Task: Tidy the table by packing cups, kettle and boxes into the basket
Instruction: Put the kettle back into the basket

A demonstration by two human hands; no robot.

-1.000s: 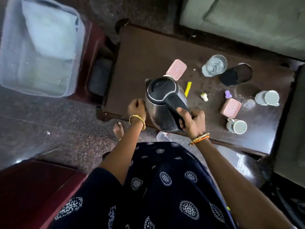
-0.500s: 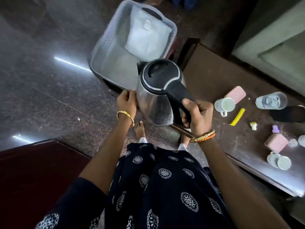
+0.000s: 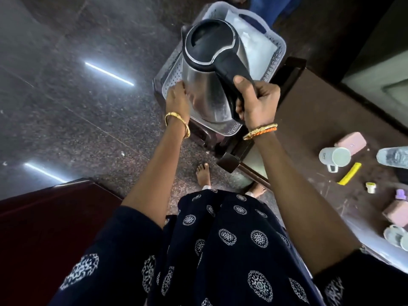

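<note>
A steel kettle with a black lid and handle hangs over the white perforated basket, which holds a white folded cloth. My right hand is shut around the kettle's black handle. My left hand presses flat against the kettle's left side. On the brown table to the right lie a white cup on its side, a pink box, a second pink box, a clear glass and another white cup at the frame's edge.
The basket rests on a dark stool beside the table's left end. A yellow stick, a small white cap and a purple cap lie on the table. A dark red chair stands at lower left. My bare feet are on the speckled floor.
Both hands have carried the kettle off the table, leftward and away, until it hangs over the basket. My view has turned left, so the table now lies at the right.
</note>
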